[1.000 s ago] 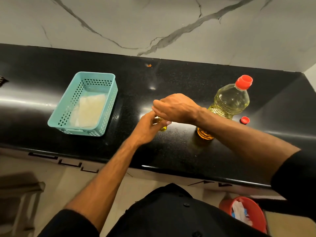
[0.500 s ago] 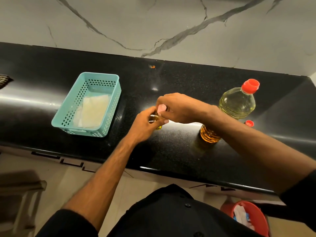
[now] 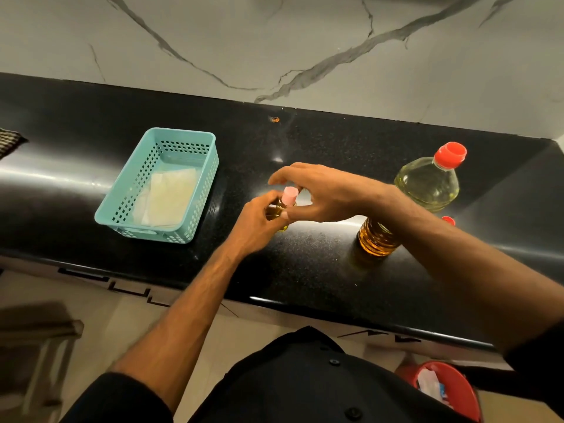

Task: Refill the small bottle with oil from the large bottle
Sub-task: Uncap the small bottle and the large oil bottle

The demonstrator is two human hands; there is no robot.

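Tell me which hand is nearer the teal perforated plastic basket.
Left. The left hand grips the small oil bottle just right of the teal perforated plastic basket; the right hand is farther right, fingers at the bottle's pink cap.

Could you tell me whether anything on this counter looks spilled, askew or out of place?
No spill shows. A loose red cap lies on the black counter behind the capped large bottle, and a small orange speck sits near the wall. Both bottles stand upright.
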